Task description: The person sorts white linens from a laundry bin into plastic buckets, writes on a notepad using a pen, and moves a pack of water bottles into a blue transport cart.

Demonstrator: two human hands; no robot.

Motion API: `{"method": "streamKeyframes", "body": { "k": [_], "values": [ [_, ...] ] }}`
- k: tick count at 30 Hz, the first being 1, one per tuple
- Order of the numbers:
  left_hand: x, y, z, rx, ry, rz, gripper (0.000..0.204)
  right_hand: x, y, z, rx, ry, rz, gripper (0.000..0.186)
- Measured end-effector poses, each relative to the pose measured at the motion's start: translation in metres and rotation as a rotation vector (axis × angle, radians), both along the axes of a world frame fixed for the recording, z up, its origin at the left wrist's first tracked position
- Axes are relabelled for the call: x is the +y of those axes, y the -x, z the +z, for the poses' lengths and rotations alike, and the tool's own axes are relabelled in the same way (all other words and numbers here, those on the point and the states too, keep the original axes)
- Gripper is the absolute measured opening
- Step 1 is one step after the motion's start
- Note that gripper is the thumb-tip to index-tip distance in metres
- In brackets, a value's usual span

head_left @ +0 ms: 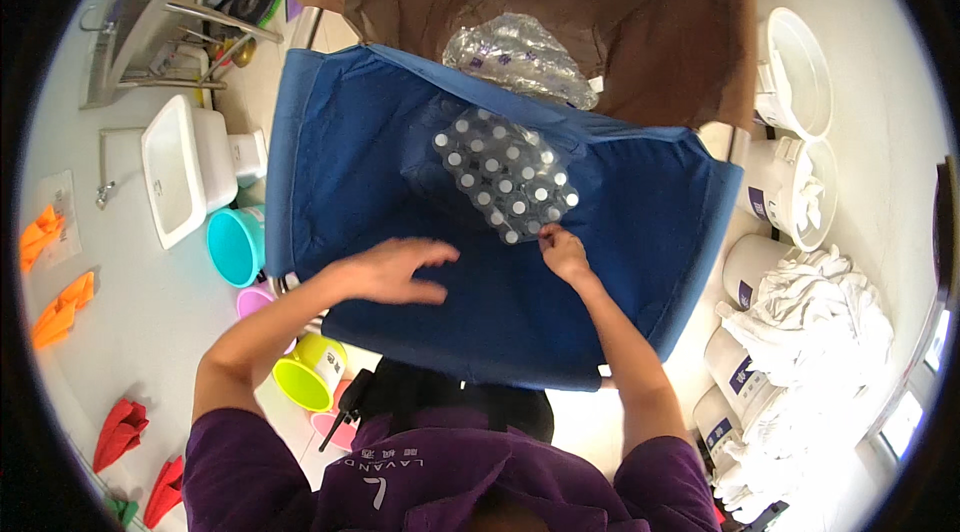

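A shrink-wrapped pack of bottles (508, 178) with white caps lies inside a blue fabric cart (400, 194). The fingers of my right hand (565, 254) are closed on the pack's near right corner, at the clear wrap. My left hand (395, 272) hovers over the near left part of the cart, fingers apart and holding nothing. Between it and the pack is a gap. The lower sides of the bottles are hidden by the wrap and the cart's depth.
Beyond stands a brown fabric cart (640, 12) with crumpled clear plastic (520, 57) in it. White bins (790, 182) and heaped white cloths (810, 332) line the right. A white sink (175, 172), a turquoise bucket (235, 245) and a yellow bucket (308, 374) are at left.
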State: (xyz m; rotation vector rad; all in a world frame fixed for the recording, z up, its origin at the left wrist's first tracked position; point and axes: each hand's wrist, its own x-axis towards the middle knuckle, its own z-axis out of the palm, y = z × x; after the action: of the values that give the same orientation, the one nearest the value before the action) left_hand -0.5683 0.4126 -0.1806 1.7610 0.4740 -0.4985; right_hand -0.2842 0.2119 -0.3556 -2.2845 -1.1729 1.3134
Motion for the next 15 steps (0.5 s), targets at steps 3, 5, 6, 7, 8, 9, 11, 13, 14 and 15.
{"method": "streamKeyframes", "body": {
  "k": [3,5,6,7,8,9,11,13,14,15],
  "values": [
    [-0.058,0.062,0.045,0.256,-0.159,-0.073,0.069,-0.012,0.005,0.109,0.023,-0.337,0.285,0.022],
    [-0.072,0.082,0.064,0.236,-0.411,0.031,0.064,-0.029,0.009,0.204,0.105,-0.255,0.44,0.025],
    [-0.076,0.087,0.077,0.175,-0.527,0.073,0.066,-0.053,0.01,0.229,0.169,-0.284,0.482,0.033],
    [-0.074,0.085,0.091,0.108,-0.642,0.098,0.068,-0.088,0.013,0.226,0.155,-0.394,0.51,0.044],
    [-0.077,0.089,0.095,0.031,-0.748,0.108,0.074,-0.103,0.016,0.253,0.113,-0.411,0.486,0.051],
    [-0.08,0.093,0.096,-0.016,-0.83,0.075,0.08,-0.113,0.017,0.277,-0.083,-0.42,0.585,0.061],
    [-0.094,0.097,0.089,-0.111,-0.988,0.062,0.061,-0.127,0.016,0.293,-0.346,-0.457,0.649,0.057],
    [-0.1,0.12,0.04,0.097,-1.012,-0.072,0.04,-0.144,0.006,0.244,-0.517,-0.273,0.52,0.045],
    [-0.098,0.104,0.057,-0.124,-1.121,0.006,0.031,-0.149,0.007,0.233,-0.55,-0.235,0.576,0.029],
    [-0.098,0.106,0.056,-0.099,-1.147,0.002,0.028,-0.149,0.009,0.235,-0.57,-0.312,0.524,0.02]
  ]
}}
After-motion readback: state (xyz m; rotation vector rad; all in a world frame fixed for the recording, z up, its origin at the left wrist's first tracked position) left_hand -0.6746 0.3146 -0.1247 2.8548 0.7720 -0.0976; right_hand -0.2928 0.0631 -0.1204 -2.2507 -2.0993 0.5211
